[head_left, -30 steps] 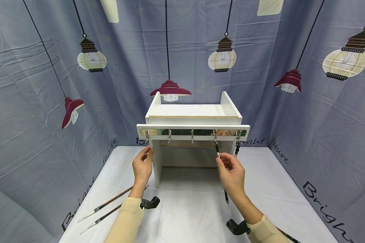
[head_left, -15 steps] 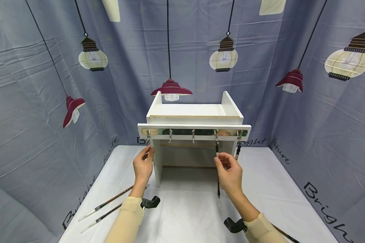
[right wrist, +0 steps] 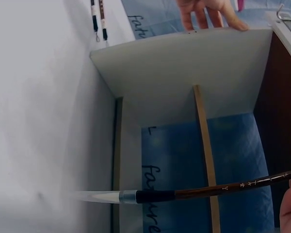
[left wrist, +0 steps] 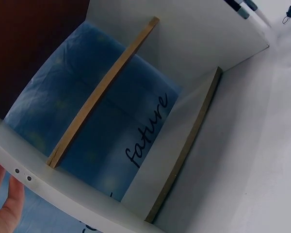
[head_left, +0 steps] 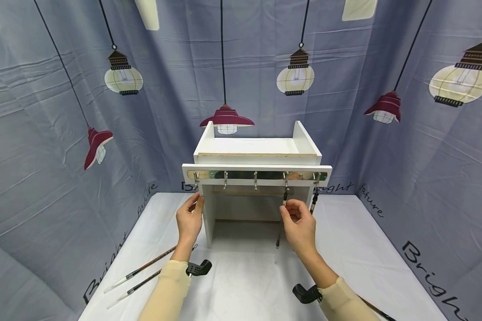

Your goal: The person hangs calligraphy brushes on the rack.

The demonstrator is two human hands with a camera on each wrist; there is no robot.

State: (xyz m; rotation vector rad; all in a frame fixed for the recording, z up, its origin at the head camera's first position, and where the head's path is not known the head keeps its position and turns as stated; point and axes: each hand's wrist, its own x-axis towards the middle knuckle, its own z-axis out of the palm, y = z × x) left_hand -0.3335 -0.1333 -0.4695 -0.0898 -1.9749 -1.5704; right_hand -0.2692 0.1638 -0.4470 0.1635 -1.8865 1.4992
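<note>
My right hand pinches a calligraphy brush by the upper part of its handle, below a metal hook. The loop end is up at that hook; whether it bears the weight I cannot tell. In the right wrist view the brush has a dark brown handle with light characters and a white tip. My left hand touches the outer side of the white rack's left panel, near its front edge. Another brush hangs from the rightmost hook, partly behind my right hand.
The white wooden rack carries a front rail with several hooks. Two brushes lie on the white table left of my left forearm. Part of another brush shows by the right sleeve. A grey-blue printed curtain surrounds the table.
My right hand has shifted slightly left and up with the brush. The brush's lower end has swung left, from beneath the wrist to left of the hand. My left hand stays at the panel.
</note>
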